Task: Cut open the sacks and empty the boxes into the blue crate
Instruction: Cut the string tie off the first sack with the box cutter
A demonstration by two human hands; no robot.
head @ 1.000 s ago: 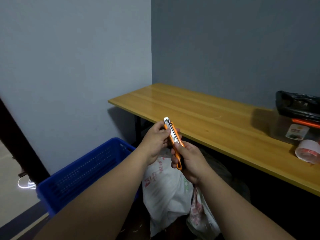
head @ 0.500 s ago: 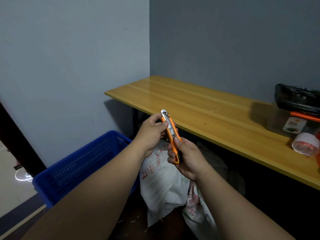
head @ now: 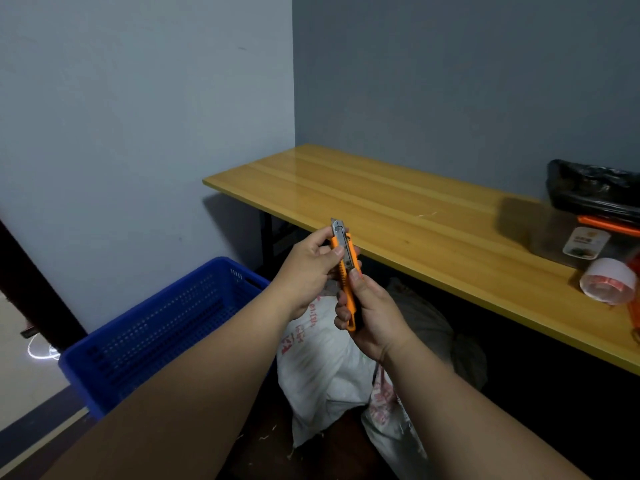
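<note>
A long yellow wooden tabletop (head: 398,209) runs from frame centre to the right edge, set into the corner of two grey-blue walls (head: 138,116). At its right end sit a black plastic-lined box (head: 594,188) and a white tape roll (head: 609,280). Below, a blue perforated plastic crate (head: 156,327) stands lower left, white woven sacks (head: 322,365) just beside it at bottom centre. In the middle, the right hand (head: 372,317) grips an orange utility knife (head: 344,271) by its handle; the left hand (head: 308,268) pinches its upper end.

Orange plastic utility knife (head: 346,282), silver blade; perforated blue plastic crate (head: 162,337); white woven sacks (head: 325,368) (red print); yellow-tan striped wooden tabletop (head: 398,216).
</note>
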